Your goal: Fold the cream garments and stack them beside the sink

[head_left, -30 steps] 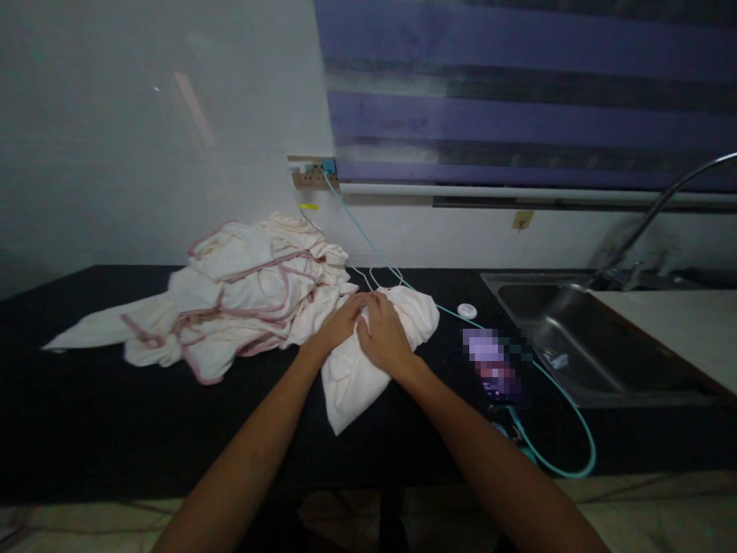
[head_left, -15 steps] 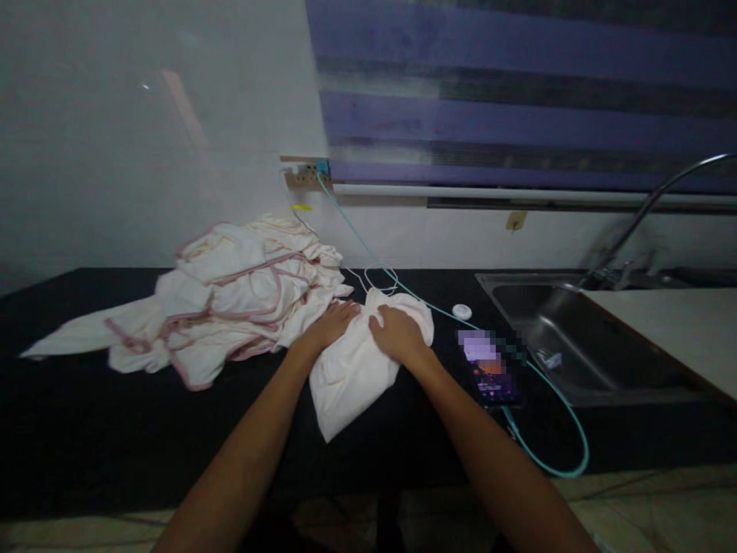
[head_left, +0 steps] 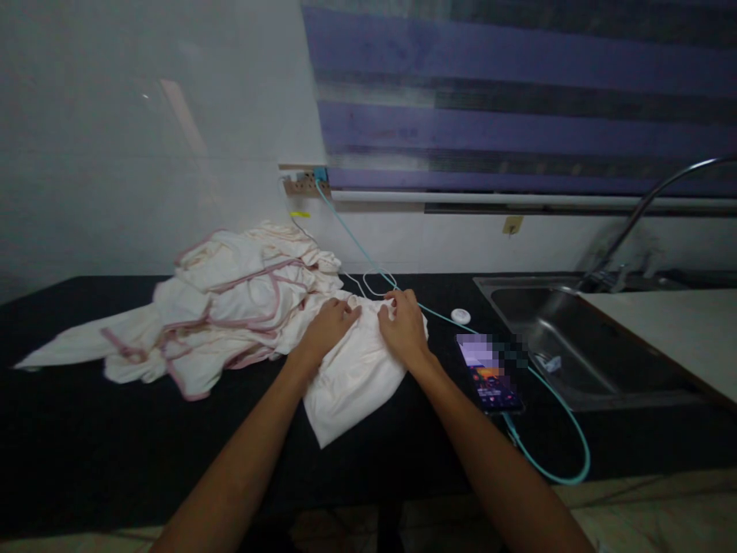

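A small cream cloth [head_left: 351, 380] lies on the black countertop [head_left: 115, 438] in front of me. My left hand [head_left: 328, 326] rests on the cloth's far left part, fingers curled onto the fabric. My right hand [head_left: 404, 326] presses on its far right edge, fingers bent over the rim. The two hands are a short way apart. Just left of the cloth sits a heap of cream cloths with pink trim [head_left: 230, 303].
A phone [head_left: 489, 372] lies right of the cloth with a teal cable [head_left: 553, 430] looping to a wall socket [head_left: 305, 183]. A small white disc [head_left: 461, 316], a steel sink [head_left: 576, 338] and a curved tap [head_left: 650, 207] are at the right.
My hands were together at the cloth's middle; they have spread apart and moved to its far edge. The view has shifted slightly.
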`<move>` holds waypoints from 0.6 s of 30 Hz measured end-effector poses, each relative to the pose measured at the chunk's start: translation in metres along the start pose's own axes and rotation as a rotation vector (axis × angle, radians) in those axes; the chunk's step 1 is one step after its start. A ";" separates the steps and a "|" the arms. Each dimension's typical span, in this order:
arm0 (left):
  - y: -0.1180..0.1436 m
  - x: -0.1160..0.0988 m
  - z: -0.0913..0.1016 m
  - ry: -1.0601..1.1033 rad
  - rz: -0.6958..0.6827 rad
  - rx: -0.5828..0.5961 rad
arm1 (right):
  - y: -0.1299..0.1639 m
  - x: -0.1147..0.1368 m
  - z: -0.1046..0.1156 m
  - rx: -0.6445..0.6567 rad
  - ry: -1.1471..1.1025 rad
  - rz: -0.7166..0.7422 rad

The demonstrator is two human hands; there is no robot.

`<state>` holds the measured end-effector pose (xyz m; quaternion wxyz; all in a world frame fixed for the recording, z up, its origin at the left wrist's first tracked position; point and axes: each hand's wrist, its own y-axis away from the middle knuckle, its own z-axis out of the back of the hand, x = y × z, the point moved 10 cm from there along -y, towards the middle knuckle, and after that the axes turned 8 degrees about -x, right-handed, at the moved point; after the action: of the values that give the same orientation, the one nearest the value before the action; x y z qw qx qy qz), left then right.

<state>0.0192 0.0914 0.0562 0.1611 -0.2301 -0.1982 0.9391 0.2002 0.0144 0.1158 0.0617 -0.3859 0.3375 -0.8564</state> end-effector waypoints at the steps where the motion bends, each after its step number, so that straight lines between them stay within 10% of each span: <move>1: 0.001 -0.005 0.000 0.023 0.011 0.027 | -0.001 0.002 0.000 -0.016 -0.054 0.015; 13: 0.015 -0.026 -0.002 0.422 0.080 0.253 | 0.027 -0.017 -0.058 0.411 0.122 0.041; 18: 0.023 -0.037 0.006 0.559 0.086 0.284 | 0.025 -0.020 -0.057 0.385 0.069 -0.045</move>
<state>0.0425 0.0545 0.0648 0.2000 -0.4625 -0.0031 0.8637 0.1702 0.0327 0.0604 0.1035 -0.3450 0.1609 -0.9189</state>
